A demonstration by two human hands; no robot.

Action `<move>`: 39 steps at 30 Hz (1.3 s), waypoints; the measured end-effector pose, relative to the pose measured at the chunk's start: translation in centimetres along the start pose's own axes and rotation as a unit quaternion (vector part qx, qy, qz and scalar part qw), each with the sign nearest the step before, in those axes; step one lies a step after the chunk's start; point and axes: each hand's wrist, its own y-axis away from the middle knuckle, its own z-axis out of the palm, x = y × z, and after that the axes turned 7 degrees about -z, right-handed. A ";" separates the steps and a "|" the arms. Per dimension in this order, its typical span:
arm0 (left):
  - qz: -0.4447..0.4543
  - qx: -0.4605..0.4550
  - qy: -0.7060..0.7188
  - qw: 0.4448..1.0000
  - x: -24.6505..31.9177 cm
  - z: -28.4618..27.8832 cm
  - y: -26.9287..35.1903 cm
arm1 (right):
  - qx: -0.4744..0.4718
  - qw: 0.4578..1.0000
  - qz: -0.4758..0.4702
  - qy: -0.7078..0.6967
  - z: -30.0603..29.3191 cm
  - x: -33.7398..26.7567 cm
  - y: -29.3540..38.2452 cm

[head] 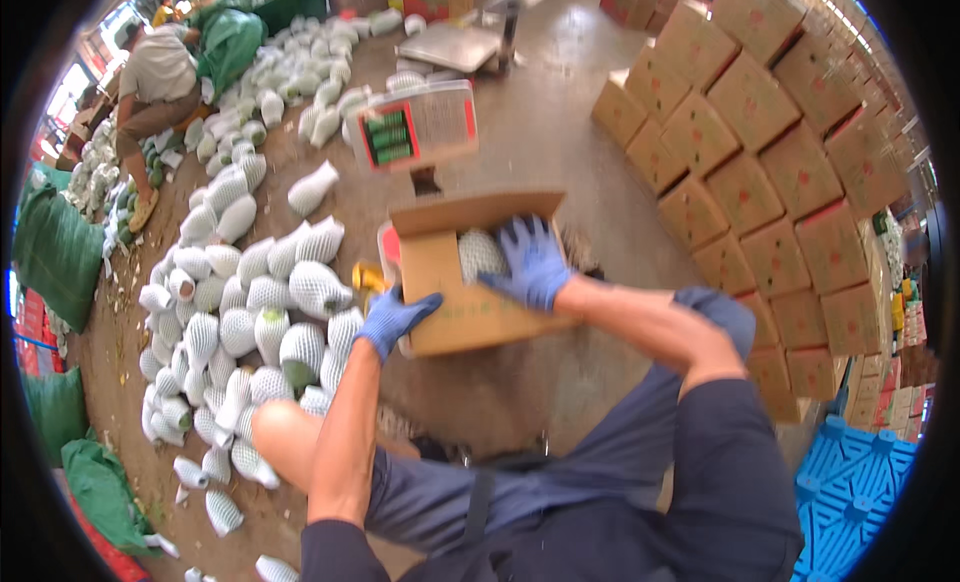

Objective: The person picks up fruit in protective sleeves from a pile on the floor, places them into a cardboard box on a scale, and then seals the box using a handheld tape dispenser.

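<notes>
A cardboard box (442, 312) with its flaps partly turned up lies in front of my knees. My left hand (396, 319), in a blue glove, rests with thumb and fingers apart on the box's near left edge. My right hand (529, 263), gloved too, reaches over the box's opening, fingers spread against a fruit in a white foam net (480, 257); whether it grips the fruit I cannot tell. Under the box, part of a scale shows, and behind it stands a panel (442, 124) with a green display in a red frame.
Many net-wrapped fruits (240, 330) cover the floor at left. Stacked cartons (750, 184) stand at right, with a blue plastic pallet (855, 492) at the lower right. A platform scale (450, 47) is farther off. Another person (157, 75) sits at upper left by green sacks (232, 45).
</notes>
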 end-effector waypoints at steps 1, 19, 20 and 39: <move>-0.055 -0.018 0.096 0.994 -0.7 -0.2 0.4 | -0.056 0.997 0.007 -0.060 -0.9 -0.3 -2.1; -0.103 0.077 0.140 0.982 -1.1 2.0 0.7 | -0.121 0.992 -0.027 -0.033 0.8 -2.6 -2.7; -0.106 0.102 0.149 0.978 -2.2 2.9 0.8 | -0.108 0.991 -0.052 -0.055 1.1 -1.9 -3.0; -0.044 0.108 0.175 0.978 -1.0 4.1 1.0 | 0.039 0.957 0.281 -0.058 1.5 3.2 2.3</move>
